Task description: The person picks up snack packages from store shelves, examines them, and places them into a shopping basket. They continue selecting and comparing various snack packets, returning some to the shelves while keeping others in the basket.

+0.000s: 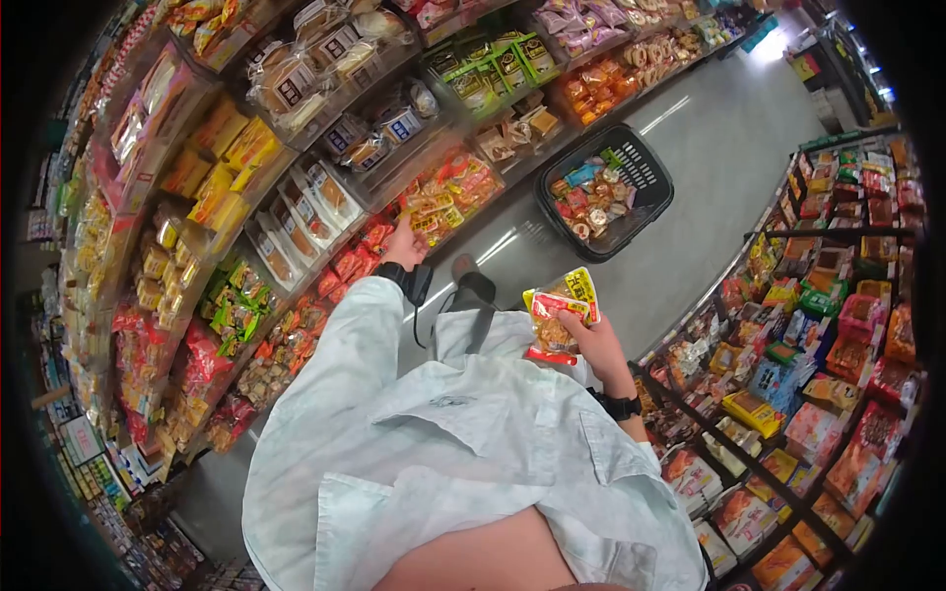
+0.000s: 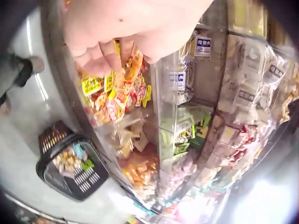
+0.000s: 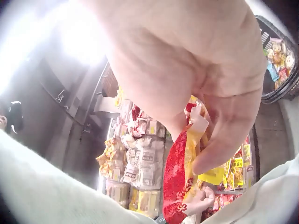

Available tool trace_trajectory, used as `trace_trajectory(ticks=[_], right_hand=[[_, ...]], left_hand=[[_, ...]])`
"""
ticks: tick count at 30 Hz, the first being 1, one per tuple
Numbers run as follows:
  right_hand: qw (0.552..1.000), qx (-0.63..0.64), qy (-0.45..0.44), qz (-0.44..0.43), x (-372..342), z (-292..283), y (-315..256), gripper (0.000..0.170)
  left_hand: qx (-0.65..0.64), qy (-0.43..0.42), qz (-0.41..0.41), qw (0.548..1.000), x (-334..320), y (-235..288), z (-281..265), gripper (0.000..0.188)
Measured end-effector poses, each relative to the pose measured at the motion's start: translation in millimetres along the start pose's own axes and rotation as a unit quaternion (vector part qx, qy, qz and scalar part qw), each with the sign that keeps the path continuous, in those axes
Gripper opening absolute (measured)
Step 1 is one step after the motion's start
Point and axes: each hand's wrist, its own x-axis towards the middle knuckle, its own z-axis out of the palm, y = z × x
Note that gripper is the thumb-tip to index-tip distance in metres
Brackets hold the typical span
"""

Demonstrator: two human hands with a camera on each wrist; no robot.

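Yellow packaging in right grip eludes left camera.

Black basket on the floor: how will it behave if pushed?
The black basket likely slides rather than tips: upright on smooth-looking floor, packets below its rim. It looks like moulded plastic, so probably stiff. Those packets are loosely piled, so may shift.

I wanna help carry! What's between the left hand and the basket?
From left hand to black basket, the head view shows yellow-and-red snack packets, their bin's edge, then bare grey floor.
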Motion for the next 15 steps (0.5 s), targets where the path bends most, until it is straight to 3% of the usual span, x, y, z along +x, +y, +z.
trace_trajectory(ticks=[1,5,8,12,15], right_hand=[[1.000,-0.002,0.008,-0.002,6,-1,-2,0.032],[1.000,-0.007,0.025,0.001,28,6,-20,0.031],[0.999,-0.035,0.014,0.010,42,16,-47,0.031],[0.998,-0.054,-0.037,-0.014,70,22,-66,0.031],[0.988,-0.074,-0.126,-0.042,97,13,-73,0.031]], left_hand=[[0.002,0.025,-0.018,1.000,11,4,4,0.032],[0.062,-0.072,0.017,0.995,11,-12,15,0.021],[0.131,-0.153,-0.008,0.979,1,-33,17,0.019],[0.213,-0.261,-0.016,0.941,-84,-29,38,0.027],[0.240,-0.355,-0.021,0.903,-146,-14,61,0.036]])
